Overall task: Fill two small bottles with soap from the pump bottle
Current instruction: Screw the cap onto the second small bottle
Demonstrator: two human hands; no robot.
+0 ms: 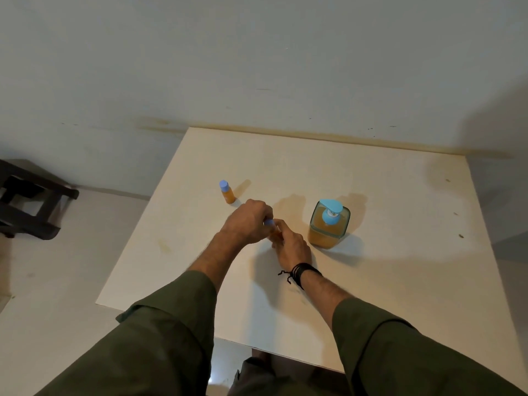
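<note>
Soap-filled and capped in blue, one small bottle (227, 191) is stood left of centre on the cream table (371, 281). Beside it, a second small bottle (275, 231) is gripped by the right hand (291, 247), its blue cap (269, 222) pinched by the left hand (248, 221). The pump bottle (328, 224) is set just right. A dark stool (28, 198) is seen far left, against the pale wall (257, 52).

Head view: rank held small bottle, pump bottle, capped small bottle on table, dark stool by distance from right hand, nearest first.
1. Held small bottle: in the right hand, the left hand on its cap.
2. Pump bottle: just right.
3. Capped small bottle: up-left.
4. Dark stool: far left, off the table.
</note>
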